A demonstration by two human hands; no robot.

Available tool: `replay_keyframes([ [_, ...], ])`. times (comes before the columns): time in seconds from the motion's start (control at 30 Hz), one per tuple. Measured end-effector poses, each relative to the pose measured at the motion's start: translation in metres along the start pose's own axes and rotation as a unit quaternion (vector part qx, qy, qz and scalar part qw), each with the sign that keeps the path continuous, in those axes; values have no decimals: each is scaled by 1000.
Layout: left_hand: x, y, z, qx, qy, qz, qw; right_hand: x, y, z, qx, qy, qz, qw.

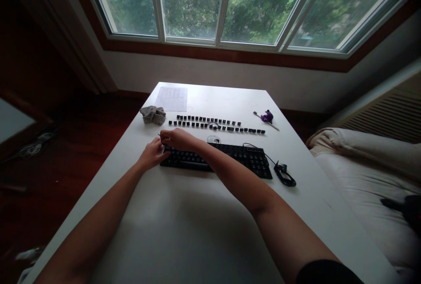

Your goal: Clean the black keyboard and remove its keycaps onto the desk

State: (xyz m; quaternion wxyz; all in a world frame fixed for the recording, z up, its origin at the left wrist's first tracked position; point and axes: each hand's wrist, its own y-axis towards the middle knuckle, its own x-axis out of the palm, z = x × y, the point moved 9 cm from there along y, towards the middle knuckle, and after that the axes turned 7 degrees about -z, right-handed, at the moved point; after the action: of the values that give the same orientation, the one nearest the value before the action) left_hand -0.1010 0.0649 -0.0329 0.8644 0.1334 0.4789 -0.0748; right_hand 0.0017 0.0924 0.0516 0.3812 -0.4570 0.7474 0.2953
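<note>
A black keyboard lies across the white table, some of its top hidden under my right forearm. My left hand is at its left end, the thumb over the edge and the fingers around the far corner. Reaching across, my right hand is closed in a pinch above the same corner. A small dark tip shows by its fingers, too small to name. Beyond the keyboard, loose black keycaps stand in two rows. A small clear round dish sits just behind the keyboard.
On the table are a crumpled grey cloth, a printed sheet, a brush beside a purple lump, and a coiled black cable. A pale sofa stands to the right, below the window.
</note>
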Motion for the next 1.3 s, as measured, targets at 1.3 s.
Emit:
replay_keyframes([
  [1.3,-3,1,8,-28,-9,11,1000,30,-48,66,136,351,236,896],
])
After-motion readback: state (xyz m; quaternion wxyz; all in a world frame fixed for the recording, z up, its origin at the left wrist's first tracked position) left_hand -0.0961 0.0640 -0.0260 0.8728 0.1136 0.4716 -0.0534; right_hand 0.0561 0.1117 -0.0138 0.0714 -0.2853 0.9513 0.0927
